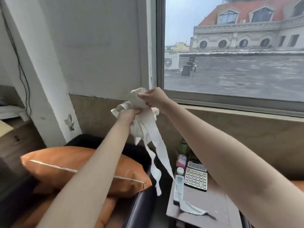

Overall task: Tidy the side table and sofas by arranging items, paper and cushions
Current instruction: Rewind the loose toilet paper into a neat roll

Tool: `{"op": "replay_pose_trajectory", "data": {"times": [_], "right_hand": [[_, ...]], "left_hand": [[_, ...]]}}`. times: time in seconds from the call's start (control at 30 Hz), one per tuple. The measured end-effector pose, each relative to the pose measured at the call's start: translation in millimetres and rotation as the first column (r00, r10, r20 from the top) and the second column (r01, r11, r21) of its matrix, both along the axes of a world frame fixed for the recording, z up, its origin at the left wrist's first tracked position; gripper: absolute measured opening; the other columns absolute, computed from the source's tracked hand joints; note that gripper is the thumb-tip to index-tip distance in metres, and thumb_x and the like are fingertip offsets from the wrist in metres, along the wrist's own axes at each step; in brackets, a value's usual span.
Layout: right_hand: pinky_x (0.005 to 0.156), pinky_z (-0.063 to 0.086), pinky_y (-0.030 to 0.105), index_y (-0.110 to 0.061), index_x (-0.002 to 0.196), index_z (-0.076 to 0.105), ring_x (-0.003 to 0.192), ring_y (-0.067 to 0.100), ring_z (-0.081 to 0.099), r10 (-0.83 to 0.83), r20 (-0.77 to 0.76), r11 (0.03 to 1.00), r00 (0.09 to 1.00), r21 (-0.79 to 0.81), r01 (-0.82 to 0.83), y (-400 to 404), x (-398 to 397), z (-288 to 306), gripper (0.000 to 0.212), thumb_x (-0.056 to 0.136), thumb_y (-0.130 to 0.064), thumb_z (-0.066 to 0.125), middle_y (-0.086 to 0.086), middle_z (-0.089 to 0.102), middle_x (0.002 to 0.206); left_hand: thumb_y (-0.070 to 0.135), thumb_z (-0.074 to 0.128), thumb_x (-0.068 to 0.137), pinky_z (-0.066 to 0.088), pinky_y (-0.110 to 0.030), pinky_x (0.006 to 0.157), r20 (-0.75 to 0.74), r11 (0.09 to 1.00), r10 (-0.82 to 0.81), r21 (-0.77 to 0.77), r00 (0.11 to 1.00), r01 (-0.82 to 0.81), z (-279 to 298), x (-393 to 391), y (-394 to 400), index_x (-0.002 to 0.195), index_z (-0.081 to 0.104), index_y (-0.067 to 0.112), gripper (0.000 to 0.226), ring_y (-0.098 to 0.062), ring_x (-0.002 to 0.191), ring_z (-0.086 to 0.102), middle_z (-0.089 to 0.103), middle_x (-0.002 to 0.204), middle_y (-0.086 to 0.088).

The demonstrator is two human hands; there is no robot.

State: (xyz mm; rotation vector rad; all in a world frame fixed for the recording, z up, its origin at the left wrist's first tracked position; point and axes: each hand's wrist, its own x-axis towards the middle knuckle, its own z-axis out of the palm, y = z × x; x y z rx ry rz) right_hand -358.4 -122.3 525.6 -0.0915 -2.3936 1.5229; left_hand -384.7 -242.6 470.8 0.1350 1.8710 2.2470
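While the left hand (130, 113) grips the bunched paper (143, 122), the right hand (153, 97) pinches its top.

The white paper (141, 119) is a crumpled bunch held high, with long strips hanging down. The orange cushion (79, 168) lies flat on the black sofa (141, 209).

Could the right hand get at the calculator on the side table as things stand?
Probably not at once: the right hand is raised and pinching the wad of tissue paper that the left hand also grips. Nothing lies over the calculator on the side table, so once freed it likely could.
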Motion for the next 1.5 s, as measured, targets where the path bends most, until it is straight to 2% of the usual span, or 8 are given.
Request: {"op": "replay_pose_trajectory", "data": {"times": [0.27, 0.4, 0.87, 1.03, 1.13, 1.2, 1.3, 1.5], "right_hand": [[0.105, 0.035, 0.041, -0.017, 0.125, 0.055, 0.115, 0.012, 0.051, 0.302, 0.396, 0.950, 0.867, -0.202, -0.239, -9, -47, -103, 0.037, 0.091, -0.031, 0.059, -0.005, 0.056, 0.122], [0.091, 0.051, 0.033, -0.013, 0.092, 0.069, 0.090, 0.015, 0.066, 0.346, 0.414, 0.938, 0.842, -0.186, -0.294, -30, -82, -102, 0.007, 0.087, -0.016, 0.066, 0.002, 0.070, 0.093], [0.067, 0.053, 0.026, -0.002, 0.096, 0.068, 0.059, 0.013, 0.059, 0.302, 0.256, 0.886, 0.918, -0.430, -0.172, -86, -155, -86, 0.012, 0.085, -0.007, 0.066, 0.000, 0.065, 0.065], [0.049, 0.047, 0.020, 0.005, 0.112, 0.062, 0.043, 0.006, 0.051, 0.217, 0.209, 0.809, 0.954, -0.585, -0.056, -92, -190, -83, 0.024, 0.089, -0.001, 0.059, -0.001, 0.058, 0.059], [0.052, 0.049, 0.020, 0.010, 0.117, 0.057, 0.057, 0.014, 0.051, 0.259, 0.200, 0.745, 0.945, -0.663, -0.064, -103, -211, -83, 0.029, 0.088, 0.009, 0.052, 0.010, 0.057, 0.074], [0.056, 0.046, 0.019, 0.011, 0.117, 0.057, 0.057, 0.013, 0.050, 0.262, 0.229, 0.751, 0.937, -0.658, -0.050, -114, -224, -87, 0.032, 0.086, 0.014, 0.048, 0.011, 0.055, 0.076], [0.080, 0.046, 0.027, 0.008, 0.126, 0.051, 0.074, 0.022, 0.048, 0.277, 0.237, 0.761, 0.931, -0.645, -0.062, -135, -233, -94, 0.039, 0.088, 0.009, 0.051, 0.016, 0.059, 0.096], [0.070, 0.044, 0.014, -0.027, 0.109, 0.059, 0.079, -0.001, 0.060, 0.542, 0.294, 0.825, 0.787, -0.363, -0.433, -119, -176, -145, 0.015, 0.096, -0.031, 0.051, -0.007, 0.063, 0.094]], "left_hand": [[0.008, 0.066, 0.085, 0.056, -0.034, 0.067, 0.007, 0.992, -0.125, 0.036, 0.992, 0.125, -12, -94, -58, 0.090, 0.064, 0.002, 0.008, -0.021, 0.069, 0.069, 0.070, 0.080, -0.009], [0.005, 0.067, 0.084, 0.057, -0.032, 0.065, -0.007, 0.997, -0.070, 0.016, 0.998, 0.070, -7, -131, -89, 0.093, 0.063, 0.001, 0.010, -0.022, 0.073, 0.069, 0.068, 0.087, -0.011], [0.021, 0.070, 0.086, 0.043, -0.037, 0.083, 0.054, 0.876, 0.209, -0.454, 0.977, -0.162, -40, -218, -151, 0.123, 0.048, -0.005, 0.051, -0.026, 0.090, 0.054, 0.054, 0.083, -0.009], [0.037, 0.057, 0.091, 0.047, -0.038, 0.091, -0.124, 0.556, 0.319, -0.778, 0.940, -0.291, -36, -238, -155, 0.122, 0.055, 0.001, 0.047, -0.035, 0.108, 0.056, 0.057, 0.124, -0.017], [0.037, 0.048, 0.097, 0.046, -0.040, 0.088, -0.121, 0.819, 0.231, -0.512, 0.965, -0.260, -60, -204, -140, 0.079, 0.058, 0.010, 0.034, -0.032, 0.097, 0.060, 0.061, 0.092, -0.010], [0.040, 0.043, 0.099, 0.044, -0.041, 0.093, 0.153, 0.976, 0.007, -0.215, 0.988, 0.026, -80, -169, -124, 0.094, 0.061, 0.016, 0.030, -0.025, 0.098, 0.061, 0.066, 0.096, -0.007], [0.029, 0.063, 0.090, 0.049, -0.039, 0.094, 0.174, 0.984, 0.059, -0.177, 0.983, -0.028, -111, -148, -119, 0.093, 0.072, 0.009, 0.022, -0.025, 0.093, 0.067, 0.073, 0.094, -0.011], [0.008, 0.051, 0.096, 0.056, -0.034, 0.073, 0.227, 0.942, 0.256, 0.161, 0.940, -0.296, -99, -170, -135, 0.093, 0.066, 0.001, 0.017, -0.019, 0.069, 0.071, 0.072, 0.082, -0.012]]}}
